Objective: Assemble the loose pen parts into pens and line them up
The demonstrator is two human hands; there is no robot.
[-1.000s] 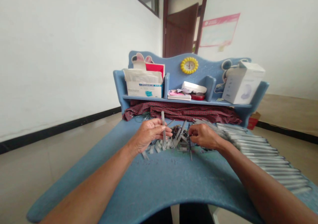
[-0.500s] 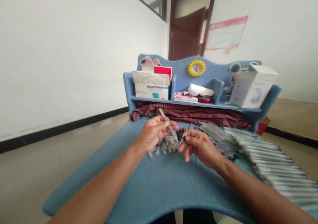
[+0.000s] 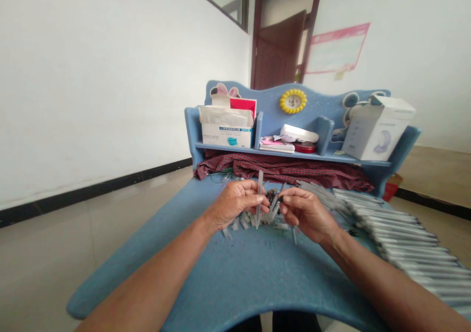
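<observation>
My left hand (image 3: 235, 205) is closed around a thin grey pen barrel (image 3: 259, 188), which stands nearly upright between its fingers. My right hand (image 3: 306, 212) is pinched on a small part I cannot make out, just right of the barrel. Both hands hover over a heap of small grey and black pen parts (image 3: 262, 217) on the blue desk (image 3: 235, 268). A long row of finished grey pens (image 3: 390, 229) lies along the desk's right side.
A red checked cloth (image 3: 287, 167) lies under the desk's shelf. The shelf holds a box of masks (image 3: 226, 128), pink papers with a red tin (image 3: 290, 143) and a white carton (image 3: 375, 128). A yellow clock (image 3: 292, 101) sits on the back panel. A brown door (image 3: 277, 52) is behind.
The barrel in my left hand has swung from a slant to nearly upright. My right hand has risen a little and pinched closer to it.
</observation>
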